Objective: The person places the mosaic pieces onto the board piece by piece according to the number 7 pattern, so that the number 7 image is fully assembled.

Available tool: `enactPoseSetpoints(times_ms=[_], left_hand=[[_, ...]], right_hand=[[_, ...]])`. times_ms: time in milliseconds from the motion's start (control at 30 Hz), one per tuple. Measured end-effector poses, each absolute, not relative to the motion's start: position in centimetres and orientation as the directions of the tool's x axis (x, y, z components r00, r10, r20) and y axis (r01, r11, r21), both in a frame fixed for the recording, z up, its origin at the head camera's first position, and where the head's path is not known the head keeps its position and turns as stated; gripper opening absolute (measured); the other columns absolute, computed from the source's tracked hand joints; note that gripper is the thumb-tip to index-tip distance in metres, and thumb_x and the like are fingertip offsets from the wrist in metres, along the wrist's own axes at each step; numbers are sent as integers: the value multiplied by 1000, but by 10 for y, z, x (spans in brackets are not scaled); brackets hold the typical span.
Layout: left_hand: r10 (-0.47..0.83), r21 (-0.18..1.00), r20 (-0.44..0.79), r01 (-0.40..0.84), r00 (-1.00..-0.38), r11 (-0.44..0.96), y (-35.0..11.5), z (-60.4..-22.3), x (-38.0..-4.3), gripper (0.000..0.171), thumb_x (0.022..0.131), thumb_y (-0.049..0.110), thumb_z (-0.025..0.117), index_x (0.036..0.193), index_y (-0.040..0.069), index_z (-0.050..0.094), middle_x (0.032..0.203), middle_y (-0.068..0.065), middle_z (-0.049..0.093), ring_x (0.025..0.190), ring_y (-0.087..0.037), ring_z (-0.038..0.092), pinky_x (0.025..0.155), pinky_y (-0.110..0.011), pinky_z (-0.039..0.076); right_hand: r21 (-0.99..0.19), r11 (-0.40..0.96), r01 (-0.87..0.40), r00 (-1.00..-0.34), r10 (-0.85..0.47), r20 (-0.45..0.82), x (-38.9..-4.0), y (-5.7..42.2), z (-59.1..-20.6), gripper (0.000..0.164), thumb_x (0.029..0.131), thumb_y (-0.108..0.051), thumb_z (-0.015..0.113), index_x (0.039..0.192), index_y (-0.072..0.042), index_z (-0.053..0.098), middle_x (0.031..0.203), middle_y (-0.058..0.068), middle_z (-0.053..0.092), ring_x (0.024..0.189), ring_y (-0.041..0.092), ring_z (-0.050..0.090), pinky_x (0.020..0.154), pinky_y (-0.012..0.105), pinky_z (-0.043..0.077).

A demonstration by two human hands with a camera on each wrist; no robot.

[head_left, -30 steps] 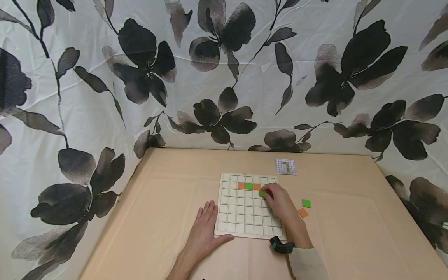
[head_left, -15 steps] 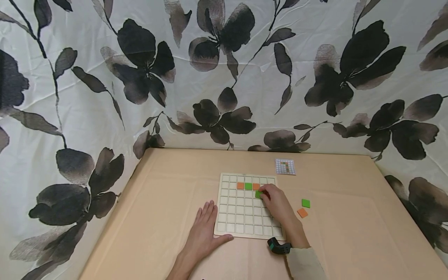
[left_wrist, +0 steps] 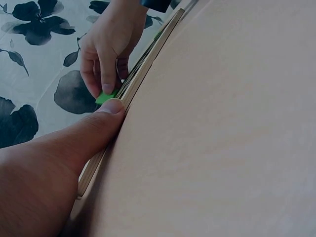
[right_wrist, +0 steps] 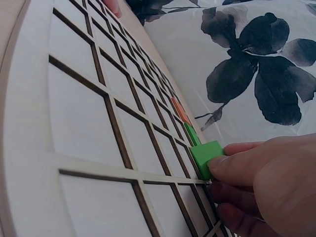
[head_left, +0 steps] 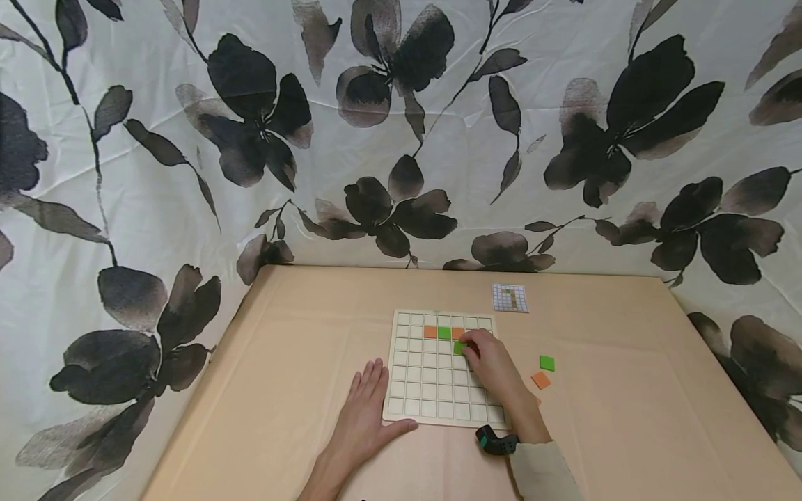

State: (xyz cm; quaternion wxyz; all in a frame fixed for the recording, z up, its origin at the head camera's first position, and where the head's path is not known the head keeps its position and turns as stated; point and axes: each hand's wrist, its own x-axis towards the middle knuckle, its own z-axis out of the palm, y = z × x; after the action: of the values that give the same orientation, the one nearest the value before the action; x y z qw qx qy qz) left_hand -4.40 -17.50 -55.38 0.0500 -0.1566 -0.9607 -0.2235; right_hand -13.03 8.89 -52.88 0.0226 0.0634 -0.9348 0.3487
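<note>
A pale wooden grid board (head_left: 413,390) lies on the table. My right hand (head_left: 495,362) pinches a green square tile (right_wrist: 206,157) between thumb and fingers, just over the board's second row from where tiles sit. In the row above, an orange tile (head_left: 429,332), a green tile (head_left: 444,332) and another orange tile (head_left: 458,333) lie side by side in the cells; the fingertips overlap the last one. My left hand (head_left: 366,410) rests flat along the board's left edge, fingers straight, with its thumb (left_wrist: 111,107) against the front edge.
Right of the board lie a loose green tile (head_left: 547,363) and a loose orange tile (head_left: 541,380), with a bit of orange (head_left: 539,401) showing beside the right wrist. A small printed grid card (head_left: 510,298) lies behind the board. A floral cloth (head_left: 401,139) hangs behind the table (head_left: 301,334).
My right hand has moved slightly left over the board with the green tile, which now sits below the right-hand orange tile. The left hand has stayed put.
</note>
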Motion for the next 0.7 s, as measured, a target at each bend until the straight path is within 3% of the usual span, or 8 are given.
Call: enactPoseSetpoints(times_ms=[133,700], left_hand=[[277,415,160,319,-947,852,-175,-554,-44,111,78,75,65,150,-5,39,162,-21,32,153,-36,27,127,-50,22],[279,413,140,312,-950,855,-175,-554,-44,110,79,76,63,151,-4,39,162,-21,31,153,-35,26,129,-48,18]], right_hand=[[-656,743,-134,-991,-95,95,-130,89,-531,16,95,-8,66,111,-9,69,114,5,63,94,17,59,84,35,58],[-640,749,-171,-985,-113,131,-129,88,-532,18,95,-8,67,112,-8,73,111,4,61,94,17,60,84,35,59]])
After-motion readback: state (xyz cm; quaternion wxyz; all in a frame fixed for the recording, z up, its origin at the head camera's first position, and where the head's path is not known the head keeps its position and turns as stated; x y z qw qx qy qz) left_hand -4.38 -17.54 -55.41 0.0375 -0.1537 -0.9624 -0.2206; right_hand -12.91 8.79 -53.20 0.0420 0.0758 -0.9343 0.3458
